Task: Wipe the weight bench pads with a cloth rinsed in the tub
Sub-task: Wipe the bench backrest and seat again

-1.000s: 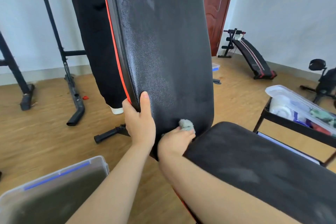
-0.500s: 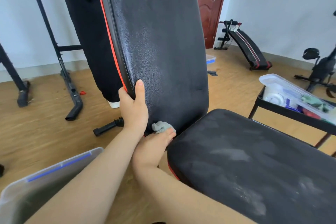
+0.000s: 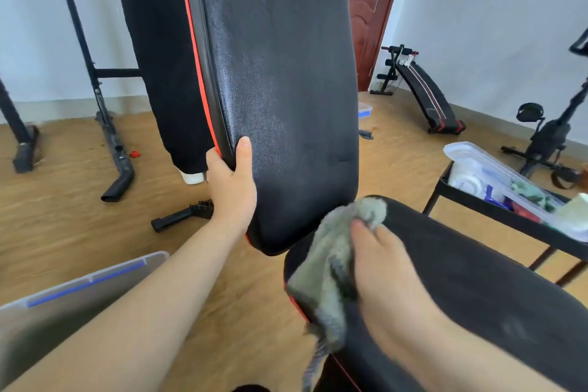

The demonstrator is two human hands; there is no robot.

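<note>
The black back pad (image 3: 280,89) with red piping stands nearly upright in the middle. My left hand (image 3: 230,186) grips its lower left edge, thumb on the front face. The black seat pad (image 3: 461,280) lies at the lower right, dusty in patches. A grey-green cloth (image 3: 334,267) hangs over the seat pad's near end, and my right hand (image 3: 381,264) holds it against the pad. The clear tub (image 3: 63,299) with a blue strip sits at the lower left on the floor.
A black cart (image 3: 509,216) carrying a clear box of supplies (image 3: 496,178) stands at the right. A sit-up bench (image 3: 423,92) and an exercise bike (image 3: 547,137) are at the back right. Rack legs (image 3: 111,143) stand at the left on the wooden floor.
My right hand has come out from the gap under the back pad and moved right onto the seat pad's near end, with the cloth now spread out. My left hand keeps its grip.
</note>
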